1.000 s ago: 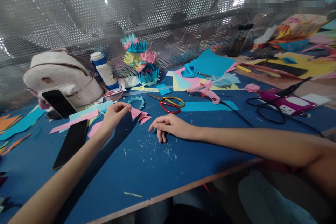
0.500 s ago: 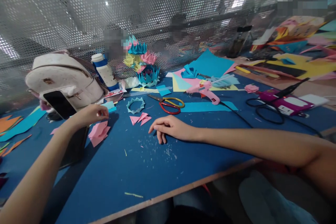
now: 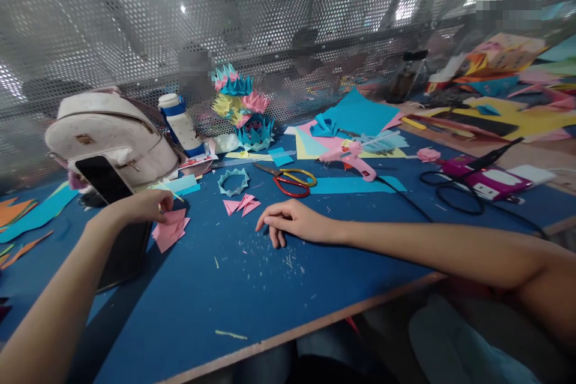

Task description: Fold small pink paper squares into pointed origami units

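My left hand (image 3: pixel 150 205) is bent down over a small stack of pink paper squares (image 3: pixel 171 231), its thumb and fingertips pinched at the stack's top edge. My right hand (image 3: pixel 294 220) rests on the blue tabletop, holding nothing, with loosely curled fingers apart. Between the hands lie small folded pink paper triangles (image 3: pixel 242 205). Behind these stands a ring of folded light-blue paper (image 3: pixel 233 182). Scissors (image 3: pixel 290 180) with red and yellow handles lie beyond my right hand, beside a blue paper strip (image 3: pixel 360 185).
A pink glue gun (image 3: pixel 351 159) lies behind the strip, its cord running right. Phone (image 3: pixel 102 179), white backpack (image 3: pixel 103 132) and bottle (image 3: pixel 179 123) stand at left. Folded paper flowers (image 3: pixel 243 102) stand near the perforated metal panel (image 3: pixel 270 6). A purple device (image 3: pixel 488 180) with a cable lies right.
My left hand has moved down and slightly left, from above the pink squares onto their top edge. My right hand has stayed in place.
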Available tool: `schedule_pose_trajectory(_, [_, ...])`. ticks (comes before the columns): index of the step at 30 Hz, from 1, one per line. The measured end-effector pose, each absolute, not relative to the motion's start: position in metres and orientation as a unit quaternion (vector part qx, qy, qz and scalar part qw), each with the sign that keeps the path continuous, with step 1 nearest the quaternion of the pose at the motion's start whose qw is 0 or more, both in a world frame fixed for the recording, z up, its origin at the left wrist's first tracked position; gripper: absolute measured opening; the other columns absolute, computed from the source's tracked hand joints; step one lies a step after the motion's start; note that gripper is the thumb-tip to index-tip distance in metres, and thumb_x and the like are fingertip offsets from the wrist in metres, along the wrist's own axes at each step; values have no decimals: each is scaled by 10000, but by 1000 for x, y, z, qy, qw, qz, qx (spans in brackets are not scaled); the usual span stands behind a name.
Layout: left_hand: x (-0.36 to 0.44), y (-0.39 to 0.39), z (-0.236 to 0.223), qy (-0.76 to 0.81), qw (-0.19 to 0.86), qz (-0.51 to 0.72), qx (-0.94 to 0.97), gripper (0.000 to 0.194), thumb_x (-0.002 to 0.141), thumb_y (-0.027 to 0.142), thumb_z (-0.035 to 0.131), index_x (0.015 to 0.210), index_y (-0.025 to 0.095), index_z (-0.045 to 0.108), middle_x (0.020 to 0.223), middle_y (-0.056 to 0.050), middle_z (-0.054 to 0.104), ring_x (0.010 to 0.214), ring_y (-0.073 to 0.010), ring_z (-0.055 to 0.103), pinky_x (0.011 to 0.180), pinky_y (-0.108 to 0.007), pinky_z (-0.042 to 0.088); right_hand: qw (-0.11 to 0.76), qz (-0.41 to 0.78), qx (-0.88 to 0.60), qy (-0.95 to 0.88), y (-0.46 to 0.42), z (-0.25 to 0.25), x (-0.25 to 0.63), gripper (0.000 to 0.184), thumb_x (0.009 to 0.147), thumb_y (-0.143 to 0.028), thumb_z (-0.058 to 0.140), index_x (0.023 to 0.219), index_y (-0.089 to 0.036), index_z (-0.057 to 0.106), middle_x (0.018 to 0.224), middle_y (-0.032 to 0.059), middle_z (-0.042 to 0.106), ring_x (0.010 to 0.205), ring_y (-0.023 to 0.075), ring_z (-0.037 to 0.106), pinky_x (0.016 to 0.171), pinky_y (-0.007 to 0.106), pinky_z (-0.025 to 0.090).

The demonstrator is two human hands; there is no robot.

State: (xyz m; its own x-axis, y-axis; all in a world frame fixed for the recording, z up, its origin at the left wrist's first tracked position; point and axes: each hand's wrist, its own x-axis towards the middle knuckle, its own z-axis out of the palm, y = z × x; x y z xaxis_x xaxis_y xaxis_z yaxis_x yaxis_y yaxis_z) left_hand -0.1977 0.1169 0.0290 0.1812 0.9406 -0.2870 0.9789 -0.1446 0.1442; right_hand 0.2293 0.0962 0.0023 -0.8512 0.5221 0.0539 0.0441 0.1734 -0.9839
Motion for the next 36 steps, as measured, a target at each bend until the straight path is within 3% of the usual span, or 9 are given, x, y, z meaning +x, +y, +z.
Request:
schedule_pose_trajectory(5, [-194,116,35,633,167,-141,743,313,991,348,641,1236,156,615,1229,-90,630,1042,-233,657,884,-422,573,193,605,-190,-749,97,1,229,291,1016,-355,500,1031,-117,668,695,35,694,574,96,625,590,213,502])
schedule_pose_trajectory(19, [-181,109,43,632,173,-164,737,316,991,351,640,1239,157,614,1231,-90,630,1043,-235,657,885,-423,574,189,599,-196,-753,96,2,229,315,1014,-375,506,1008,-110,677,694,34,689,580,94,623,594,212,503])
schedule_pose_trajectory(25, [-170,110,56,635,160,-98,750,286,995,342,635,1212,156,624,1200,-86,641,1002,-215,664,856,-398,580,190,600,-198,-752,96,1,229,306,1009,-368,512,989,-113,679,683,27,684,574,92,621,586,210,500])
schedule_pose_trajectory(31, [-129,102,72,586,180,37,789,210,1000,351,628,1055,151,663,1041,-54,677,868,-165,665,798,-343,577,195,609,-195,-743,95,3,229,346,1014,-423,506,1031,-117,666,686,27,690,562,91,616,590,218,501])
schedule_pose_trajectory(36, [-76,89,59,555,251,145,780,237,1006,366,620,1033,133,654,952,-34,670,788,-147,659,728,-311,576,231,622,-205,-720,99,-1,227,346,1011,-432,508,1191,-143,573,729,23,703,548,92,632,529,200,472])
